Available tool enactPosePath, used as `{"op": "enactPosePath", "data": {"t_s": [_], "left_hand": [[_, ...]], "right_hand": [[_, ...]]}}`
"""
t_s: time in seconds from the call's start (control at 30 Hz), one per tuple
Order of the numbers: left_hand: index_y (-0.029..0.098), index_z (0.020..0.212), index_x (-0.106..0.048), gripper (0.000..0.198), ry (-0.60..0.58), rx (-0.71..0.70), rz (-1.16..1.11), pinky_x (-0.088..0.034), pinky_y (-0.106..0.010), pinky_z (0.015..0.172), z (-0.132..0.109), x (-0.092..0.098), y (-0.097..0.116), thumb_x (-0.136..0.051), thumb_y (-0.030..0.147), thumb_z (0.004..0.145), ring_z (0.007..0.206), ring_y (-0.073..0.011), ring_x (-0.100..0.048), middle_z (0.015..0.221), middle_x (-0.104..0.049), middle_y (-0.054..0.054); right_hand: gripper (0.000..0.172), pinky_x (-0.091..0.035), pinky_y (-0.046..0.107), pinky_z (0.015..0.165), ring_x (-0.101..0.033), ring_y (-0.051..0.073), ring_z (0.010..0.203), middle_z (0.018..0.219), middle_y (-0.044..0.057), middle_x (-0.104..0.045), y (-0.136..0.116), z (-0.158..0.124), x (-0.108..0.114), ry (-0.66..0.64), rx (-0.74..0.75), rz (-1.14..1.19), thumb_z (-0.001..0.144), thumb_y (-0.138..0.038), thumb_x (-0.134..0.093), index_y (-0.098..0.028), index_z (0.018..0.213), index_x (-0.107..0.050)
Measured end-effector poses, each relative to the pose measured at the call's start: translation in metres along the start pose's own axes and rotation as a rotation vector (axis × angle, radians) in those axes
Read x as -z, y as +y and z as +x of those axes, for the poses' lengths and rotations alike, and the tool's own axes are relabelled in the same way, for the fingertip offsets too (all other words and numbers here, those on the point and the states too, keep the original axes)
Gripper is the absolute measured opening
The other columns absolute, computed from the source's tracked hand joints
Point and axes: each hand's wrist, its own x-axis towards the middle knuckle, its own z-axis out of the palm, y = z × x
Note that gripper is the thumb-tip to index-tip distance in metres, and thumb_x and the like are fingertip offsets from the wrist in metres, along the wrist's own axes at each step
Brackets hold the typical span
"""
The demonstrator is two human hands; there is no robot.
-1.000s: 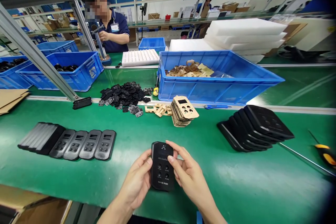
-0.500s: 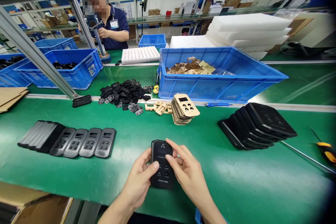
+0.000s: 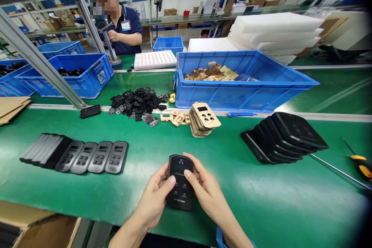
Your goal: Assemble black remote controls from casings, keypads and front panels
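Note:
A black pump front cover (image 3: 180,195) with small button spots and white print is held low over the green bench. My left hand (image 3: 158,190) grips its left edge, thumb on the face. From the other side my right hand (image 3: 200,182) closes on it, thumb on the face near the middle and fingers along the right edge. Beyond the hands stands a stack of tan printed stickers (image 3: 205,118) with button holes. To the left lies a row of black covers (image 3: 116,159) with raised buttons. A pile of black panels (image 3: 286,137) leans at the right.
Small black button pads (image 3: 136,102) lie heaped behind the row, near tan scraps (image 3: 179,119). A large blue bin (image 3: 232,95) holds peeled backing paper. A blue knife (image 3: 241,115) and a screwdriver (image 3: 362,166) lie on the bench. A co-worker (image 3: 128,31) works across it.
My right index finger has come down from the cover's top edge to its right side. The cover is otherwise nearly still between both hands.

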Motion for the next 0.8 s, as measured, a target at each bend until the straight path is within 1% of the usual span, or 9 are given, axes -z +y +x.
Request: {"op": "enactPosePath", "data": {"t_s": [0.1, 0.2, 0.33, 0.4, 0.5, 0.57, 0.63, 0.73, 0.8], "left_hand": [[0.02, 0.125, -0.058, 0.045, 0.068, 0.009, 0.099, -0.047, -0.033, 0.084, 0.005, 0.004, 0.005, -0.059, 0.041, 0.085, 0.101, -0.024, -0.06, 0.114, -0.066, -0.011], [0.018, 0.118, -0.064, 0.044, 0.101, -0.036, 0.27, -0.048, -0.03, 0.072, 0.011, 0.007, 0.012, -0.06, 0.045, 0.083, 0.087, -0.0229, -0.063, 0.102, -0.07, -0.009], [0.016, 0.1, -0.072, 0.034, 0.131, -0.178, 0.444, -0.046, -0.028, 0.079, 0.015, 0.009, 0.016, -0.062, 0.043, 0.082, 0.09, -0.0221, -0.062, 0.096, -0.072, -0.008], [0.015, 0.102, -0.071, 0.036, 0.134, -0.164, 0.418, -0.046, -0.028, 0.078, 0.016, 0.011, 0.014, -0.062, 0.044, 0.082, 0.088, -0.0223, -0.063, 0.093, -0.072, -0.008], [0.017, 0.117, -0.063, 0.044, 0.097, -0.055, 0.281, -0.048, -0.031, 0.076, 0.015, 0.012, 0.007, -0.055, 0.047, 0.086, 0.089, -0.0231, -0.063, 0.102, -0.07, -0.009], [0.02, 0.127, -0.056, 0.048, 0.056, -0.039, 0.22, -0.045, -0.032, 0.087, 0.011, 0.011, 0.003, -0.053, 0.047, 0.087, 0.103, -0.0237, -0.06, 0.117, -0.065, -0.009], [0.022, 0.133, -0.048, 0.057, -0.044, -0.049, 0.203, -0.042, -0.033, 0.093, 0.006, 0.007, 0.001, -0.062, 0.043, 0.083, 0.109, -0.0245, -0.057, 0.124, -0.061, -0.01], [0.023, 0.137, -0.041, 0.083, -0.182, -0.042, 0.235, -0.047, -0.033, 0.084, 0.0, -0.003, -0.001, -0.081, 0.028, 0.065, 0.097, -0.0254, -0.062, 0.116, -0.064, -0.01], [0.022, 0.133, -0.043, 0.082, -0.158, -0.037, 0.264, -0.05, -0.03, 0.071, -0.001, -0.008, -0.003, -0.083, 0.022, 0.062, 0.081, -0.0215, -0.064, 0.1, -0.067, -0.008]], "right_hand": [[0.049, -0.052, 0.033, 0.076, -0.063, 0.022, 0.086, 0.108, 0.01, -0.066, -0.002, -0.003, 0.001, -0.01, 0.033, -0.013, 0.09, -0.042, -0.044, -0.019, 0.133, -0.046], [0.046, -0.052, 0.034, 0.075, -0.063, 0.024, 0.091, 0.107, 0.009, -0.068, -0.001, -0.008, 0.0, 0.012, 0.065, -0.078, 0.088, -0.041, -0.048, -0.022, 0.13, -0.052], [0.045, -0.053, 0.032, 0.07, -0.064, 0.023, 0.086, 0.104, 0.007, -0.069, 0.0, -0.012, -0.003, 0.037, 0.084, -0.126, 0.087, -0.039, -0.051, -0.025, 0.129, -0.054], [0.045, -0.053, 0.031, 0.067, -0.064, 0.022, 0.08, 0.097, 0.007, -0.07, -0.001, -0.012, -0.003, 0.038, 0.081, -0.1, 0.086, -0.04, -0.052, -0.025, 0.129, -0.055], [0.046, -0.052, 0.03, 0.061, -0.063, 0.02, 0.07, 0.085, 0.005, -0.068, -0.004, -0.009, -0.002, 0.03, 0.034, 0.015, 0.086, -0.043, -0.051, -0.024, 0.127, -0.054], [0.047, -0.05, 0.027, 0.054, -0.061, 0.018, 0.063, 0.08, 0.003, -0.066, -0.004, -0.006, -0.001, 0.03, -0.017, 0.112, 0.087, -0.045, -0.05, -0.022, 0.127, -0.052], [0.049, -0.044, 0.024, 0.045, -0.055, 0.014, 0.052, 0.072, 0.001, -0.062, -0.003, -0.004, 0.0, 0.034, -0.067, 0.177, 0.088, -0.047, -0.048, -0.02, 0.129, -0.047], [0.054, -0.035, 0.023, 0.036, -0.043, 0.011, 0.04, 0.058, -0.004, -0.053, 0.0, -0.002, 0.001, 0.046, -0.092, 0.145, 0.089, -0.049, -0.046, -0.017, 0.132, -0.041], [0.055, -0.033, 0.022, 0.035, -0.04, 0.01, 0.037, 0.053, -0.005, -0.05, 0.002, -0.002, 0.0, 0.057, -0.079, 0.08, 0.09, -0.05, -0.045, -0.016, 0.132, -0.041]]}}
